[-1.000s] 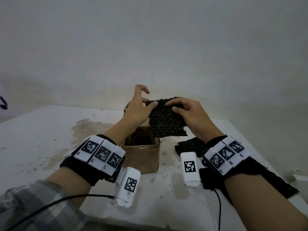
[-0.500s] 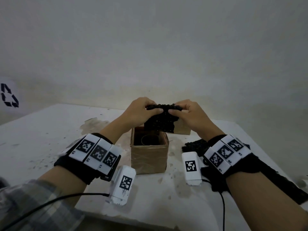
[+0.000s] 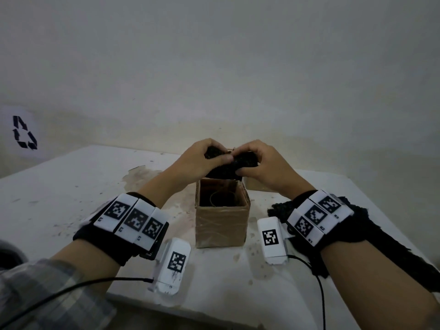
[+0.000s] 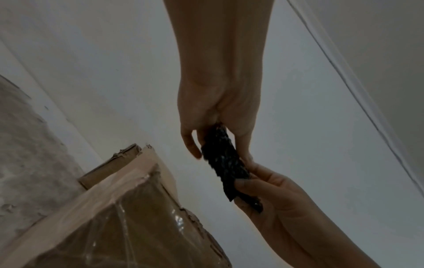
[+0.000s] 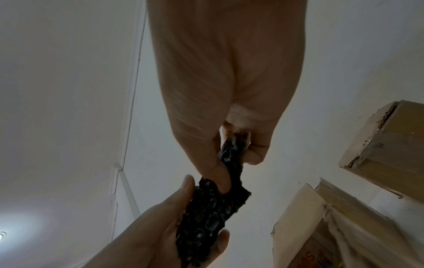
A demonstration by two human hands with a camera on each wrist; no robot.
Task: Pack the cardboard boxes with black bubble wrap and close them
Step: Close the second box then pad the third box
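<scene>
Above square cardboard box (image 3: 221, 222), hands crumple knobbly bubble wrap (image 3: 228, 166)

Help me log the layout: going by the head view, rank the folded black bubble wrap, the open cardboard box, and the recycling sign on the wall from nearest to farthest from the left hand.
1. Folded black bubble wrap: gripped in the left hand itself, shared with the right hand.
2. Open cardboard box: on the table, just below both hands.
3. Recycling sign: far off to the left, on the wall.
</scene>
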